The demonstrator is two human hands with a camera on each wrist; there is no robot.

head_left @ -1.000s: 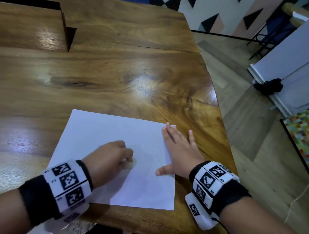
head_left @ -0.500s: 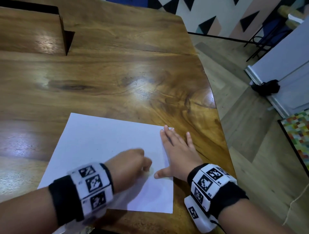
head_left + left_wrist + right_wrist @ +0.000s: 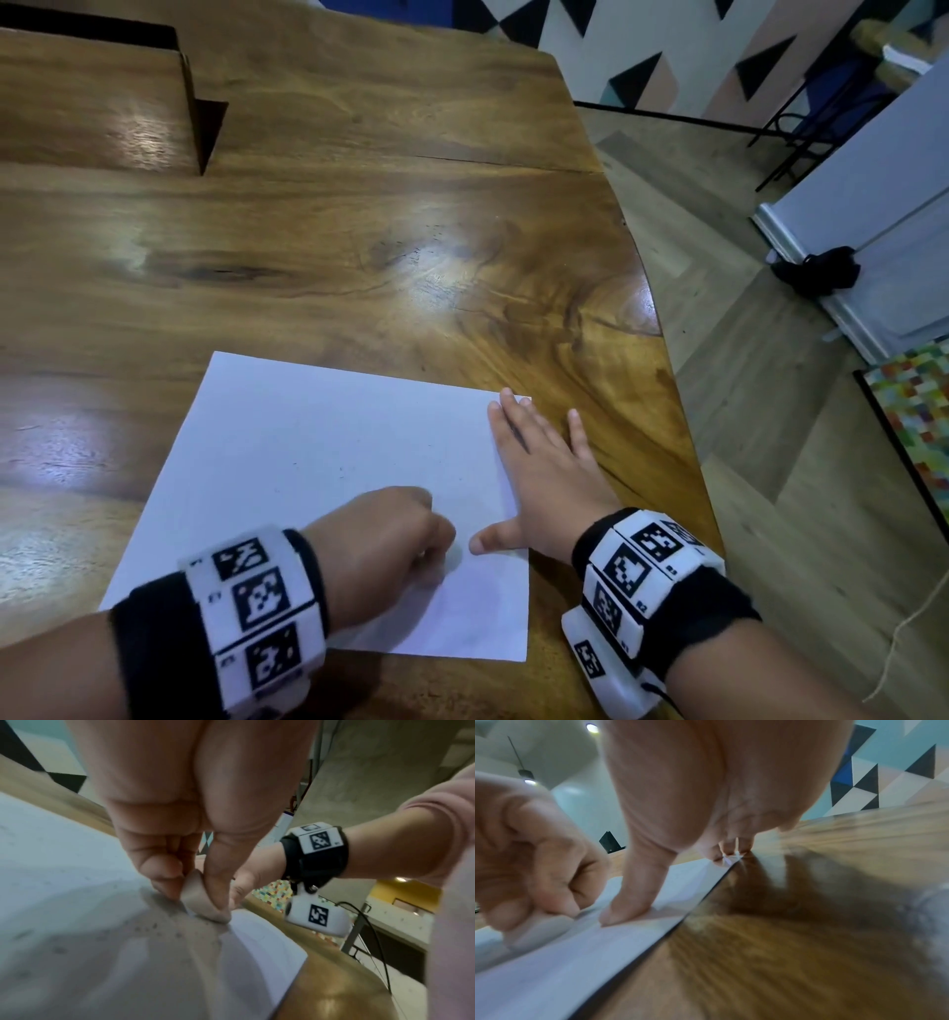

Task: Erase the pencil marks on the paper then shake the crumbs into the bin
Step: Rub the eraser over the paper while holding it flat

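A white sheet of paper [image 3: 318, 462] lies on the wooden table [image 3: 359, 231], with small dark crumbs [image 3: 154, 927] scattered on it. My left hand [image 3: 390, 539] pinches a pale eraser [image 3: 200, 898] between thumb and fingers and presses it on the sheet near its right side. My right hand [image 3: 539, 462] lies flat with fingers straight on the paper's right edge, its thumb [image 3: 628, 902] on the sheet. In the right wrist view the left hand [image 3: 526, 862] shows as a fist beside that thumb. No bin is in view.
A dark upright board [image 3: 195, 103] stands on the table at the far left. The table's curved right edge [image 3: 667, 385] drops to a wooden floor [image 3: 770, 462]. A white cabinet [image 3: 873, 205], a black object [image 3: 816, 272] and a colourful mat [image 3: 919, 411] are at the right.
My left hand with the eraser has slid right across the paper, toward the right hand's thumb. The right hand has stayed flat on the paper's edge.
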